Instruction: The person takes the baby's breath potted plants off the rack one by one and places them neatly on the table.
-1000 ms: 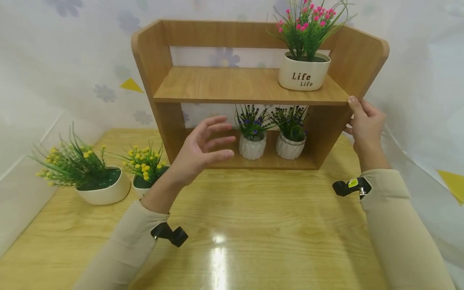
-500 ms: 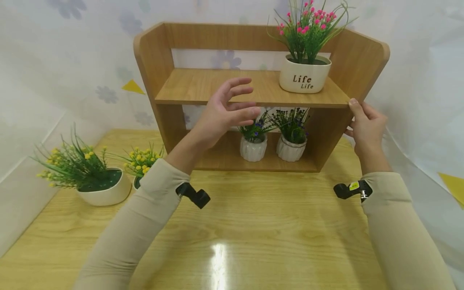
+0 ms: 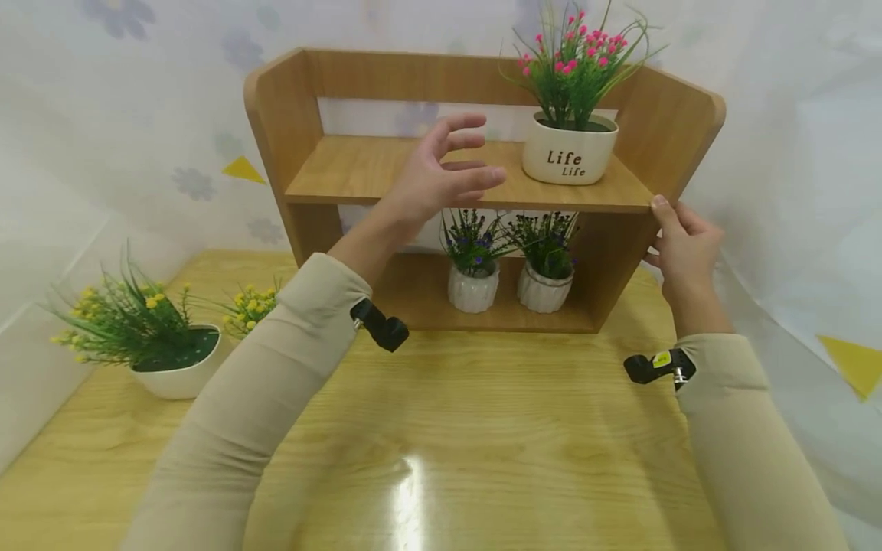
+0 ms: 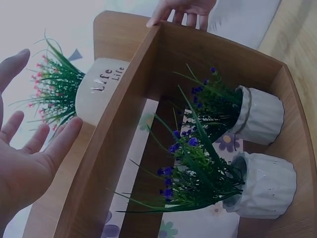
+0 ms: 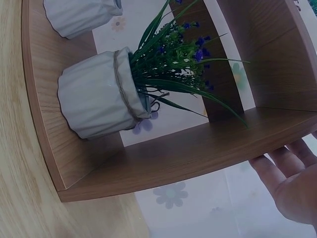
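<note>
My left hand (image 3: 441, 168) hovers before the upper board of a wooden desktop shelf (image 3: 372, 164), fingers spread and holding nothing. Just right of it, a white planter (image 3: 568, 157) lettered "Life", with pink flowers (image 3: 575, 57), stands on that board. The left wrist view shows the spread fingers beside this planter (image 4: 101, 89). My right hand (image 3: 689, 245) grips the shelf's right side, thumb on the front edge and fingers along the outer face of the side panel (image 5: 208, 148). Below, two white ribbed pots (image 3: 473, 287) with purple flowers stand inside the lower compartment.
On the table (image 3: 468, 405) at the left sits a white oval planter (image 3: 179, 375) with yellow flowers. Another yellow-flowered plant (image 3: 248, 306) is partly hidden behind my left sleeve. A flower-patterned wall covering (image 3: 151, 92) rises behind the shelf.
My left hand has risen and moved right, from in front of the lower compartment to the upper board near the "Life" planter. The right hand keeps its hold on the shelf's side.
</note>
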Demonstrator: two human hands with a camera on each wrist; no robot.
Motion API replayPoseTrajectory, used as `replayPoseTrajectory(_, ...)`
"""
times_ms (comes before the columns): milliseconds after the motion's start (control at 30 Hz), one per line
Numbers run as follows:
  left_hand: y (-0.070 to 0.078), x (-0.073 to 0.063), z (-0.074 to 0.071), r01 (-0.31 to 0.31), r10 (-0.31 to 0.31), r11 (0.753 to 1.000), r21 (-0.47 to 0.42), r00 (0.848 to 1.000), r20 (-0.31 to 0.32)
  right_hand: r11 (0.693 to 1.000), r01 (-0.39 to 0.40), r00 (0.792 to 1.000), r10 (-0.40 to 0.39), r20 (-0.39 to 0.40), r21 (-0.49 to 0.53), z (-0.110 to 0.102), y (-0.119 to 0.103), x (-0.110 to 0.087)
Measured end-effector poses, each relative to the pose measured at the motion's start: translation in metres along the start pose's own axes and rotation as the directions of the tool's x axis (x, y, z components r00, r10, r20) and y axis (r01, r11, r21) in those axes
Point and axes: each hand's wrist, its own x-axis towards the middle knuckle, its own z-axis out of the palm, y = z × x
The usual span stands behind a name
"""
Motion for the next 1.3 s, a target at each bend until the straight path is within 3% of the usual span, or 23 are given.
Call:
replayPoseTrajectory(267, 0.003, 0.030, 0.014, 0.048, -0.048, 0.996, 0.076, 0.999, -0.004, 1.000, 0.007, 1.000, -0.007, 0.001, 0.004, 0.001, -0.003, 0.000)
replayPoseTrajectory(667, -0.015, 0.069, 0.025, 0.183, -0.175, 0.978, 0.101, 0.981, -0.083, 1.000, 0.011, 1.000, -0.011, 0.006, -0.005, 0.001, 0.001, -0.001)
replayPoseTrajectory(867, -0.018, 0.080, 0.024, 0.179, -0.162, 0.967, 0.181, 0.981, -0.106, 1.000, 0.022, 1.000, -0.022, 0.006, -0.005, 0.006, 0.001, -0.002)
replayPoseTrajectory(1133, -0.019, 0.091, 0.029, 0.125, -0.101, 0.952, 0.278, 0.990, -0.099, 0.999, 0.040, 0.999, -0.040, 0.003, -0.007, 0.006, -0.002, -0.002)
replayPoseTrajectory(1300, -0.022, 0.100, 0.037, 0.101, -0.078, 0.919, 0.381, 0.994, -0.075, 1.000, 0.032, 1.000, -0.032, -0.001, 0.001, 0.001, -0.005, -0.002)
